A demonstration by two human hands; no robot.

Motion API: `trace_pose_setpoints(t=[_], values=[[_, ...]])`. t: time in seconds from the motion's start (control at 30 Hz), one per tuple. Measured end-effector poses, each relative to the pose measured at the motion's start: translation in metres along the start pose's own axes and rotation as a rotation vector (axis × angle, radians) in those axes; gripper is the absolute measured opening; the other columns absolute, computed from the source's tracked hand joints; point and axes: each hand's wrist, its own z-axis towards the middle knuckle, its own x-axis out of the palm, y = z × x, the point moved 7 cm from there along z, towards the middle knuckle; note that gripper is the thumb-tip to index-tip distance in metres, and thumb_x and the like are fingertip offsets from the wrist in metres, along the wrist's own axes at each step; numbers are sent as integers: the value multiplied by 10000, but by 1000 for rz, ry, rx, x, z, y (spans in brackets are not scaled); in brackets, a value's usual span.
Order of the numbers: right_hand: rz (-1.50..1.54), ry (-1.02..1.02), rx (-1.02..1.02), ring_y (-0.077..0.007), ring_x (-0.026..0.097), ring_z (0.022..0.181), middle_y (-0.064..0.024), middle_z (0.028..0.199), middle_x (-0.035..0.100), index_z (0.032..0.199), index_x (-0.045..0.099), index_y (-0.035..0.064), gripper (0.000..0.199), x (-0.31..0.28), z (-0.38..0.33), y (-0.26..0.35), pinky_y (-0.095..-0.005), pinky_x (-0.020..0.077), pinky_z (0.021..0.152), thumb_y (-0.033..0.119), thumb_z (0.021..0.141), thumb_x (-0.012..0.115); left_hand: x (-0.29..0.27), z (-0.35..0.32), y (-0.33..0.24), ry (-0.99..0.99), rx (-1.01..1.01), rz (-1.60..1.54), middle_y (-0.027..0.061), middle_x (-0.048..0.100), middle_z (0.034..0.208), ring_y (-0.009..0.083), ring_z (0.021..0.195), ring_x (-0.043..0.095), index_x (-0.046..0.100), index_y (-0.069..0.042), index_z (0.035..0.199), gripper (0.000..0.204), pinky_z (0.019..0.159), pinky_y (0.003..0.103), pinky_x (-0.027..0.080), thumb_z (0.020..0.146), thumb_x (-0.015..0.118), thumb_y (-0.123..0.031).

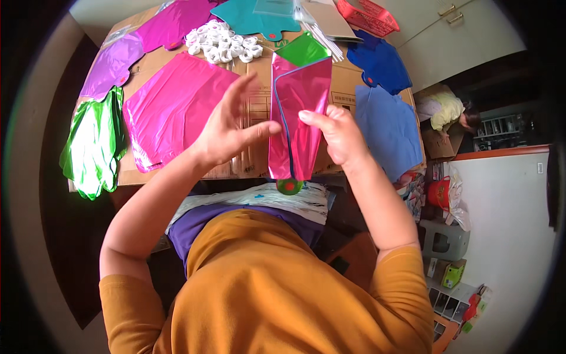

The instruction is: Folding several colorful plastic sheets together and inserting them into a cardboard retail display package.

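Observation:
My right hand (341,133) pinches the right edge of a folded foil sheet (300,100), its thumb lying on the front. The foil is shiny pink outside, with green showing at its top, a dark blue line down the front and a green tab with a red dot at the bottom. It is held upright at the table's near edge. My left hand (230,127) is open to the left of it, fingers apart. The left thumb tip reaches the foil's left edge; whether it touches I cannot tell.
Cardboard (256,106) covers the table. Around lie pink sheets (177,100), green foil (94,144), purple foil (115,68), teal foil (253,15), dark blue foil (380,62), light blue sheets (386,127) and white cord coils (221,42). A red basket (368,16) stands behind. Another person (445,109) bends at the right.

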Motion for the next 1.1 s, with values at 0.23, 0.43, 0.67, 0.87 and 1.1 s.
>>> trace_pose_setpoints(t=[0.23,0.43,0.67,0.87,1.1], values=[[172,79,-73,-77,631,825,-35,943,705,1002,698,12,146,26,-47,6,-234,499,780,87,885,656,36,-17,-20,222,-277,-235,-10,687,901,41,803,600,680,-8,1059,188,735,225,501,898,666,-104],[212,111,-72,-79,621,842,-34,951,697,1004,694,3,145,31,-70,10,-232,491,794,86,902,633,36,-35,-23,192,-310,-211,-31,654,773,9,669,536,706,-19,990,123,566,202,445,903,662,-94],[409,189,-283,-122,645,852,-95,975,704,1006,697,-11,164,30,-86,17,-238,497,765,13,901,573,36,-46,-50,229,-125,-538,56,692,885,97,787,628,701,20,974,113,718,242,527,912,611,-7],[322,389,-327,-135,646,875,-117,980,704,1027,688,-47,316,29,-77,13,-227,493,808,-94,824,450,26,-43,-58,294,82,-366,94,709,894,132,818,656,706,20,878,186,754,266,538,863,552,122],[-315,76,-566,-162,625,1015,-117,1128,639,1239,605,15,427,30,-91,28,-280,489,887,-78,831,520,16,-40,-25,160,-44,-423,77,693,825,122,741,651,695,8,844,185,685,263,547,864,545,114]])
